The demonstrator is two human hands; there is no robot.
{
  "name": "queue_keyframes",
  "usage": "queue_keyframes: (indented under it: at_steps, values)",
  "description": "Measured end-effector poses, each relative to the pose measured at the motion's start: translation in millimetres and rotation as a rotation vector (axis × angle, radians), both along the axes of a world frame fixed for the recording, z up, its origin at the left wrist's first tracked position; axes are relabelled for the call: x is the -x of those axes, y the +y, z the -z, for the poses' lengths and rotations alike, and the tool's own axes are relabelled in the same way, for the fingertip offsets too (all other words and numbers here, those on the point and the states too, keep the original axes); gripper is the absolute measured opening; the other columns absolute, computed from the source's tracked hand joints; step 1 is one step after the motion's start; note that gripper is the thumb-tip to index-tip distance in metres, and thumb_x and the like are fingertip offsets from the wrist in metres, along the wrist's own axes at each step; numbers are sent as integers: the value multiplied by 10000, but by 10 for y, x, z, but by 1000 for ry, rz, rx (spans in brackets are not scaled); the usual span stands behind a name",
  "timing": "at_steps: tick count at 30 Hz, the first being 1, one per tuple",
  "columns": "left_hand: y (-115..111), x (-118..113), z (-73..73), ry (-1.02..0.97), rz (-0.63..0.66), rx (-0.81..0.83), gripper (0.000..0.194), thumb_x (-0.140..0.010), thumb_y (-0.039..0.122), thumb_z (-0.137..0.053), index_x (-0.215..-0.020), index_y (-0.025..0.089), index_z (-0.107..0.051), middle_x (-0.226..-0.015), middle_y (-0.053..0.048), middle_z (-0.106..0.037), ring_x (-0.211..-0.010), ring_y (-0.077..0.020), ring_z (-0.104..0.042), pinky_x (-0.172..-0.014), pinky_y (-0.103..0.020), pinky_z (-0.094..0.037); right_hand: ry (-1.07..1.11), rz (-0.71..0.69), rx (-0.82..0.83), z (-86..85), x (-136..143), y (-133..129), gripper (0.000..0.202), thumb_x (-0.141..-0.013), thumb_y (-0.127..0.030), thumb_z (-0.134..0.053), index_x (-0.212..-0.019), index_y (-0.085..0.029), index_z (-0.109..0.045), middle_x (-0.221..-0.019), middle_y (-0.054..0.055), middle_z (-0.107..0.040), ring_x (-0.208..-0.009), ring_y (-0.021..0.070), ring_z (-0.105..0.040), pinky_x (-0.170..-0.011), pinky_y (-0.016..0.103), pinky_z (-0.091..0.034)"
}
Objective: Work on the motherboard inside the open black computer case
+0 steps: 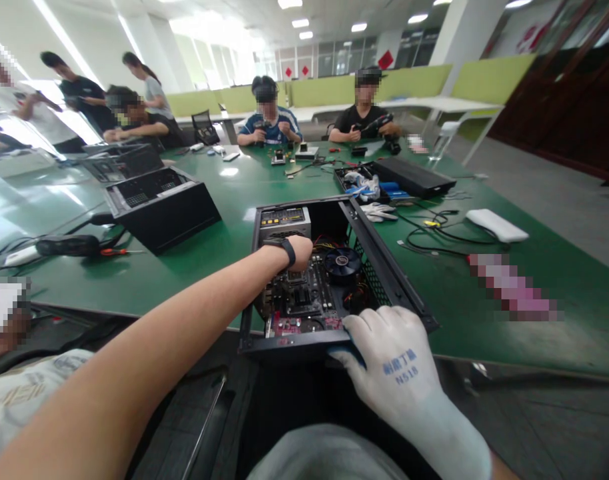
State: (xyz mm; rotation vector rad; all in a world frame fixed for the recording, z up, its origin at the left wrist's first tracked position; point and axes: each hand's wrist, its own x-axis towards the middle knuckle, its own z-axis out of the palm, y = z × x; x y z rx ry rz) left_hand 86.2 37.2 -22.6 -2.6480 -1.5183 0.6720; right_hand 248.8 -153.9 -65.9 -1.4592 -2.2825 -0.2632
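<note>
An open black computer case (294, 343) lies in front of me at the table's edge. Inside it are a power supply (284, 219), a motherboard (304, 293) and a round dark cooling fan (342, 264). My left hand (300, 252), bare with a black wristband, reaches in over the motherboard beside the power supply. Its fingers look curled, their tips pointing down and hidden from me, so what they grip does not show. In a white glove with blue print, my right hand (392, 357) is closed around the case's near rim, thumb below and fingers on top.
Another black case (167, 210) stands tilted to the left, near an orange screwdriver (117, 252). Gloves (377, 212), a dark box (412, 177), cables (429, 227) and a white pouch (497, 225) lie on the green table (544, 340). Several people sit or stand across it.
</note>
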Motion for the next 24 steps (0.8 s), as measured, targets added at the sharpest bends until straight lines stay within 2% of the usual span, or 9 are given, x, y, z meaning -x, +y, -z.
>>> queue_keyframes:
  at_steps: [6, 10, 16, 24]
  values:
    - [94, 16, 206, 78, -1, 58, 359, -733, 241, -737, -1074, 130, -755, -1069, -149, -755, -1008, -253, -700, -855, -263, -536, 14, 5, 19, 10, -3, -15, 295, -745, -420, -771, -907, -215, -634, -807, 29, -568, -791, 210, -428, -770, 362, -232]
    - [124, 10, 229, 118, -31, 93, 444, -635, 220, -826, -1060, 109, -763, -1077, -155, -754, -1009, -271, -701, -847, -270, -547, 11, 3, 19, 18, 2, -9, 305, -754, -441, -760, -918, -219, -632, -809, 29, -565, -797, 216, -424, -773, 366, -233]
    - [168, -17, 281, 156, -33, 131, 566, -539, 268, -895, -1074, 135, -771, -1100, -153, -751, -1013, -285, -701, -867, -289, -552, 10, 12, 16, 5, 6, -25, 307, -753, -440, -762, -928, -225, -631, -812, 23, -560, -794, 214, -423, -774, 365, -233]
    - [218, -23, 357, 152, -63, 131, 588, -522, 276, -904, -1074, 133, -763, -1093, -158, -751, -1017, -286, -699, -859, -295, -560, 11, 9, -4, 0, 1, -34, 301, -745, -421, -768, -925, -220, -633, -806, 25, -564, -784, 214, -428, -772, 366, -232]
